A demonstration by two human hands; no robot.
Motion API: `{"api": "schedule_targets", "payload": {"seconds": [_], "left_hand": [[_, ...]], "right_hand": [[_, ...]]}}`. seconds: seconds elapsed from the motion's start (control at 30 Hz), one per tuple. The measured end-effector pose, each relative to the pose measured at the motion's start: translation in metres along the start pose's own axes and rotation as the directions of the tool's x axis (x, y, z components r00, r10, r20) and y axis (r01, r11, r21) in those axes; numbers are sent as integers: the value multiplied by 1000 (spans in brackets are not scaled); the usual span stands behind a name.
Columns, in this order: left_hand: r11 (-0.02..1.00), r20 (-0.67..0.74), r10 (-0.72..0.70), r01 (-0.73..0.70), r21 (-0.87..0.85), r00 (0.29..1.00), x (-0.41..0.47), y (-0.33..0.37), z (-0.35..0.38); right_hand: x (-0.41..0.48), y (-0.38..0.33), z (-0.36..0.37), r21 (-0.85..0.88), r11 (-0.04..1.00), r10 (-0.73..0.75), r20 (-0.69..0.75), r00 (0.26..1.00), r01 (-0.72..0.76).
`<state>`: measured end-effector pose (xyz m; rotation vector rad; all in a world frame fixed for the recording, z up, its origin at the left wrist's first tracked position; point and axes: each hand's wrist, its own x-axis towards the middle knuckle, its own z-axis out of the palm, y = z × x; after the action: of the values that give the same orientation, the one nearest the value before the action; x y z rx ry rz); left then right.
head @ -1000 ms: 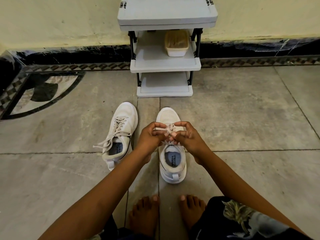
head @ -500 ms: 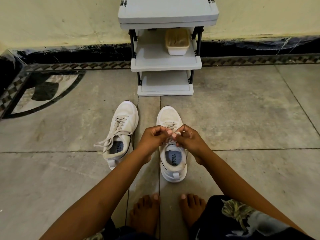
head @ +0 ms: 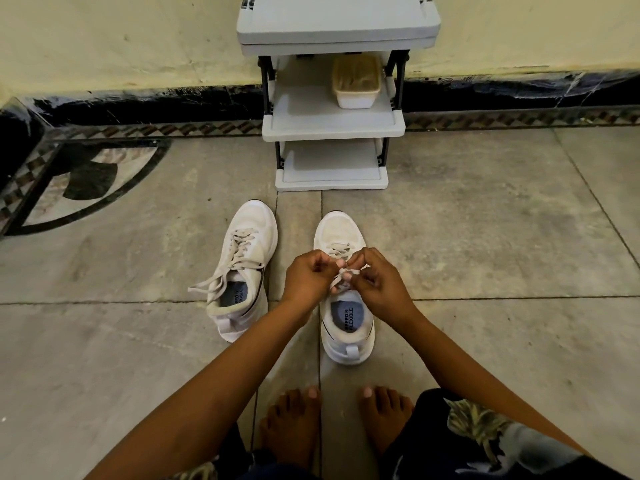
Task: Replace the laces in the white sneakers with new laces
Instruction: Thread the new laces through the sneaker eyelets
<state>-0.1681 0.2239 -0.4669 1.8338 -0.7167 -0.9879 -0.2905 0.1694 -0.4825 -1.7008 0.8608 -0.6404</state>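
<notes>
Left hand (head: pixel 308 277) & right hand (head: pixel 379 284) are each pinching the lace (head: pixel 348 271), grips meeting over the sneaker (head: pixel 339 230), which is pointing toe-away (both equally near).

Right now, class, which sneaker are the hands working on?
The right sneaker: left hand and right hand both pinch its lace. The left sneaker sits untouched, lace ends loose.

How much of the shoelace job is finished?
Done: the left sneaker's lace lies untied, ends loose on the floor. In hand: the left hand and right hand pinch the right sneaker's lace near its top. Left: both old laces must come out; no new laces are in view.
</notes>
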Motion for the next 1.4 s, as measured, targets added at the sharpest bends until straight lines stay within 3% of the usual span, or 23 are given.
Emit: {"api": "schedule_targets", "payload": {"seconds": [0.23,0.37,0.5,0.63,0.8,1.0,1.13,1.3,1.4], "left_hand": [[987,279,19,-62,147,960,-6,7,-7],[964,287,69,-138,227,956,-5,2,-8],[930,166,162,-207,304,973,-4,2,-6],[957,177,224,-251,145,958,-4,2,-9],[940,210,296,-324,111,932,-5,-1,-10],[957,171,263,-279,78,950,-3,0,-8],[990,23,126,-124,-65,992,-6,-3,-13],[991,-94,-56,44,-128,994,-12,-18,-26],[959,-138,-153,113,-260,979,-18,-19,-24]], "right_hand": [[3,-5,0,61,988,144,-63,988,-140],[4,-10,2,20,982,187,-65,980,-186],[5,-14,1,76,952,304,-79,950,-298],[9,-19,-3,378,766,556,18,831,-521],[13,-21,-7,426,669,630,110,768,-609],[13,-20,-9,425,658,616,171,769,-621],[11,-16,-18,492,635,625,126,770,-596],[-1,-3,-22,413,739,578,19,816,-533],[-5,1,-19,334,810,531,-65,845,-483]]}}
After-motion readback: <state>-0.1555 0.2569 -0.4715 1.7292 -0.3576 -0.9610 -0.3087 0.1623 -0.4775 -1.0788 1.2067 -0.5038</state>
